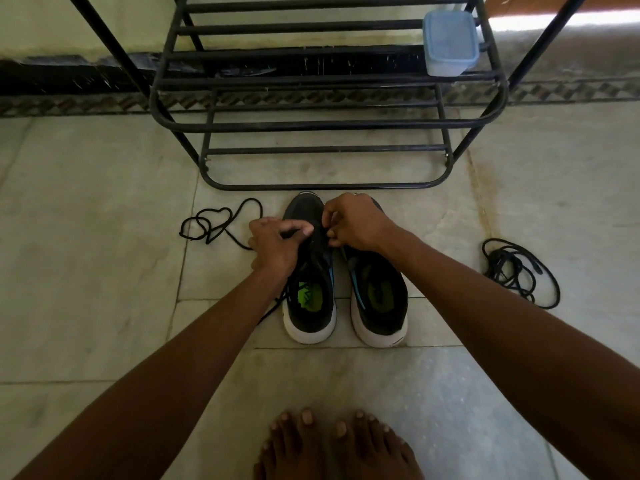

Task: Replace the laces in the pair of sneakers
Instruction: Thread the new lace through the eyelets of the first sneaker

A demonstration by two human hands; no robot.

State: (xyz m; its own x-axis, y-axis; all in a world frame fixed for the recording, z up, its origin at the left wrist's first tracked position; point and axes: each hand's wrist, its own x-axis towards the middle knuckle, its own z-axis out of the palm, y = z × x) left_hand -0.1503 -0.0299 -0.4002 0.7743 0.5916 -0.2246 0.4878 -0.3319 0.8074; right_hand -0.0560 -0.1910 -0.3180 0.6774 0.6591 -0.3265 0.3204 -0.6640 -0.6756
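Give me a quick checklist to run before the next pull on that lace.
1. Left sneaker flat on the floor: ok.
2. Left hand gripping the lace: ok.
3. Right hand pinching at the eyelets: ok, though which eyelet, cannot tell.
4. Lace free of knots under the hands: cannot tell.
5. Loose lace lying clear on the left: ok.
6. Right sneaker laced: not ok, no lace shows in it.

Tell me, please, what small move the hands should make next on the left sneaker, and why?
Probably draw the lace through the eyelet: both the left hand and right hand pinch it over the left sneaker, and slack trails beside it.
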